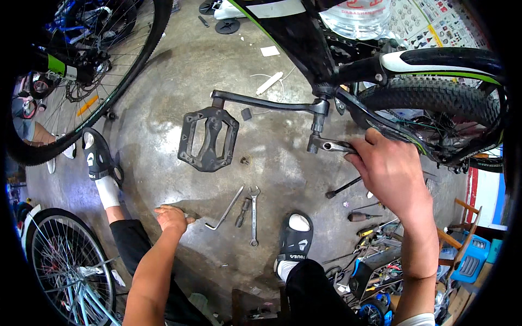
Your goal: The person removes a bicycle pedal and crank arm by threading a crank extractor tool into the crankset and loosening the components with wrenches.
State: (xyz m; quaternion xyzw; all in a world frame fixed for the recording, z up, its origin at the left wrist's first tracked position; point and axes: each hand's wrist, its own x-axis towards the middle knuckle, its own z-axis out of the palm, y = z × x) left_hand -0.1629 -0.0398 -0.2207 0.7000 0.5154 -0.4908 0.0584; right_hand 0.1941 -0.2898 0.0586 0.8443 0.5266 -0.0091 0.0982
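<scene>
My right hand (386, 168) is closed around the handle of a metal wrench (333, 146). The wrench's far end sits at a cylindrical metal fitting (317, 126) that stands out from the crank arm (266, 102) of a black, green and white bicycle (304, 49). That crank arm points left and carries a black platform pedal (208, 138). Low at the left, my left hand (172, 219) hangs above the floor with its thumb apart from the fingers, and I see nothing in it. To its right lie a hex key (225, 207), a short dark-handled tool (243, 213) and a combination spanner (254, 217).
Many loose tools (375, 266) are heaped at the lower right, near a blue plastic stool (472, 258). Bicycle wheels stand at upper left (155, 46) and lower left (70, 266). A white stick-like piece with a cord (269, 83) lies beyond the crank.
</scene>
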